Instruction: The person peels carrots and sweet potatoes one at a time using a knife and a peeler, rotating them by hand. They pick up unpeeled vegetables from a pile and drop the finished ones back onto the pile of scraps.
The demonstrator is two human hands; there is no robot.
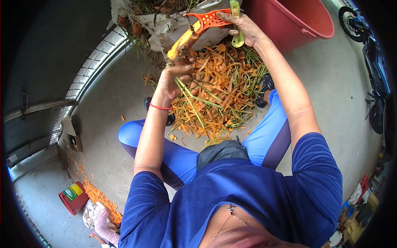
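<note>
My left hand (175, 80) is closed around the stem end of a carrot (182, 44), its long green stalks (194, 101) trailing down past the wrist. The carrot points up and to the right, bright orange where it is peeled and dark with soil elsewhere. In my right hand (247, 28) is an orange peeler (211, 19) with holes in its body and a green handle part. The peeler's head is at the carrot's upper end. Below both hands, a heap of orange peelings and green stalks (219, 87) covers the floor between my feet.
A large red tub (281, 27) stands at the upper right, beside a whitish sack (178, 27) with unpeeled carrots on top. A motorbike (374, 78) is at the far right. Lower left, another person's patterned sleeve (104, 225) shows near carrot-coloured strips (99, 194) and a small red bucket (74, 202).
</note>
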